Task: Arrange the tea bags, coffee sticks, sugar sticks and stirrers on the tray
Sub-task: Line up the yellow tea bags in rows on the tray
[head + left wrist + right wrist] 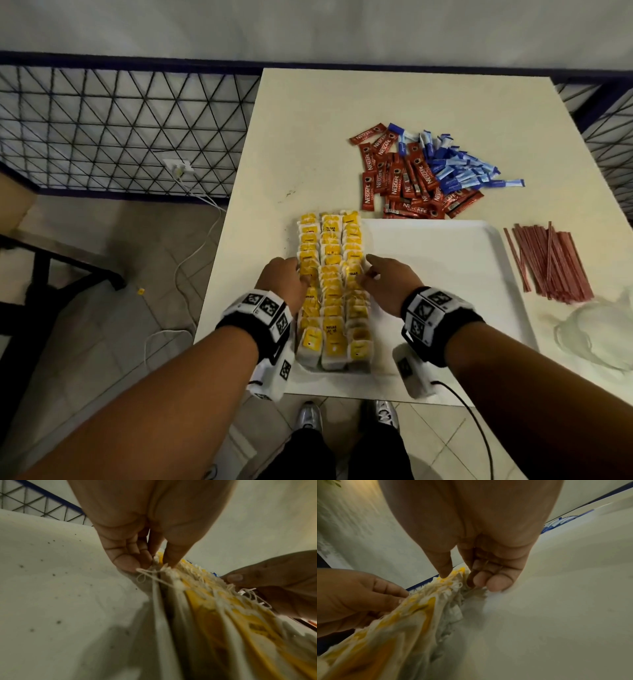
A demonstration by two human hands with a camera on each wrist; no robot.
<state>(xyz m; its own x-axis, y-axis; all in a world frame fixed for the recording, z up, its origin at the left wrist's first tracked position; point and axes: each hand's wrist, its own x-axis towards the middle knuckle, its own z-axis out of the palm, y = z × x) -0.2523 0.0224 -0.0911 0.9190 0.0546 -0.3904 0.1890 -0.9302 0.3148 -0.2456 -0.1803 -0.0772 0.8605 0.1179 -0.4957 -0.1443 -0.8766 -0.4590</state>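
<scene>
Yellow-tagged tea bags (pixel 330 274) stand in three packed rows on the left part of the white tray (pixel 445 274). My left hand (pixel 284 277) holds the left row, thumb on top and fingers curled against its side (pixel 150 563). My right hand (pixel 383 281) holds the right row the same way (pixel 467 580). The tea bags (pixel 214 608) (pixel 412 615) lie squeezed between both hands. Red coffee sticks (pixel 400 174) and blue sugar sticks (pixel 459 168) lie in a mixed heap beyond the tray. Red stirrers (pixel 551 263) lie to the right of the tray.
The cream table (pixel 308 137) carries everything. A crumpled clear plastic bag (pixel 596 335) lies at its right front. The right part of the tray is bare. A dark wire fence (pixel 120 130) and a white cable (pixel 198 240) are on the floor side, left of the table.
</scene>
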